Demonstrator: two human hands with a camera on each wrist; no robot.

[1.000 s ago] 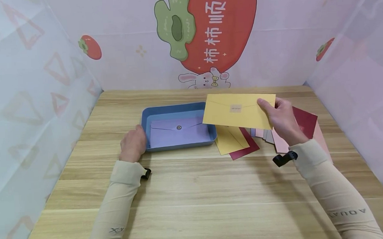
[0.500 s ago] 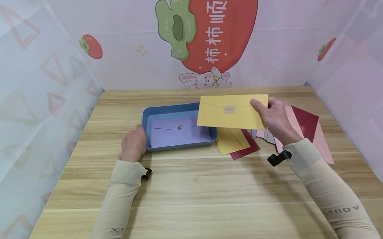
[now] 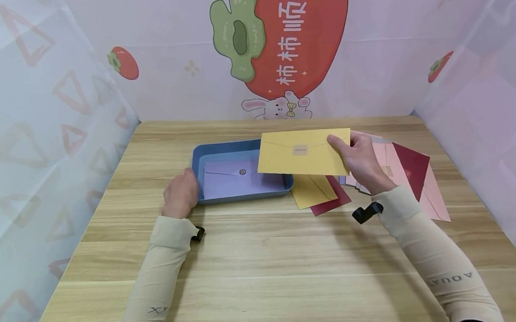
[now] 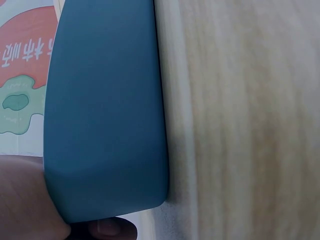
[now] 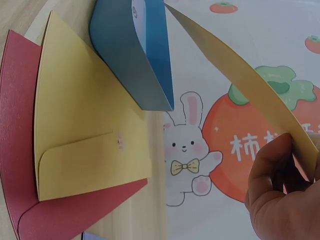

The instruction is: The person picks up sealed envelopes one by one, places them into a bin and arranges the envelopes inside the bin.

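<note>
Head view: R hand (image 3: 360,158) is closed in a pinch on the right end of a yellow env (image 3: 299,161), thumb on the flap side, other fingers behind. Env is up off the counter (image 3: 263,255), flap side w/ small pale sticker toward the camera, left end overlapping the right end of a blue tray (image 3: 242,199) in this view. R wrist view has it nearly edge-on, slightly bowed. L hand (image 3: 180,193) curls round the tray's left end & grips it; L wrist view shows one digit's tip outside the end wall, the rest mostly hidden. Tray sits flat, w/ a lilac env (image 3: 242,185) inside, flap up, round seal mid-flap. Just beside tray's right end, a 2nd yellow env (image 3: 314,191) lies on a dark red env (image 3: 338,198). Further R, partly behind R hand & wrist: pink env (image 3: 383,153), maroon env (image 3: 413,166), another pink env (image 3: 435,203), plus thin edges of more envs (image 3: 351,179), too covered to sort out. Beyond counter: pale backdrop (image 3: 171,95) w/ printed bunny (image 3: 277,107) & big red fruit (image 3: 313,41).
</note>
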